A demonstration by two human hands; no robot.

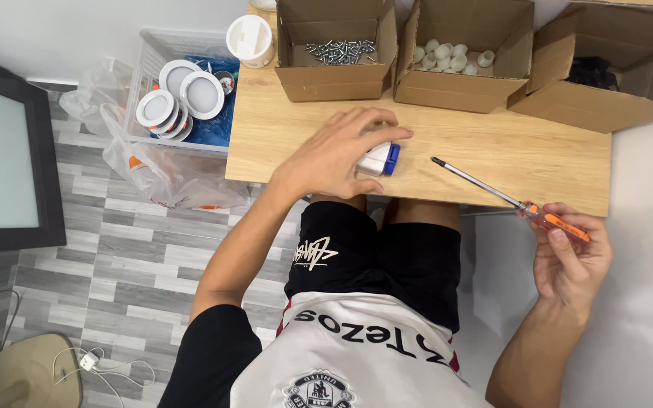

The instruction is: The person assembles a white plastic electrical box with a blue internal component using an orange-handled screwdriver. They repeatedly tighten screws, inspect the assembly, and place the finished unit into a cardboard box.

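Nearest the camera sits the person's lap — white shirt (357, 355) and black shorts (372, 257) — with both forearms reaching away from it. The right hand (568, 261) hangs off the near right corner of the table (493, 151), fingers curled shut around the orange handle of a screwdriver (508, 198); its long shaft angles up and left, the tip lying just over the tabletop, well apart from anything else. The left hand (341, 151) lies farther in, palm down with fingers bent over a small white part (378, 159) that has a blue end showing, pressing it to the wood near the table's front edge.

By the look of it, the step in hand is steadying the part while the tool is readied; bringing the tip to it would call for a short swing left across bare wood, with nothing in the way. The part sits close to the front edge, so a slip could push it into the lap.

Beyond, three open boxes line the far edge — screws (339, 51), white caps (451, 57), something dark (591, 73). Off the table's left side, a basket (153, 45) holds round white lamps (179, 94) over the grey floor (115, 249).
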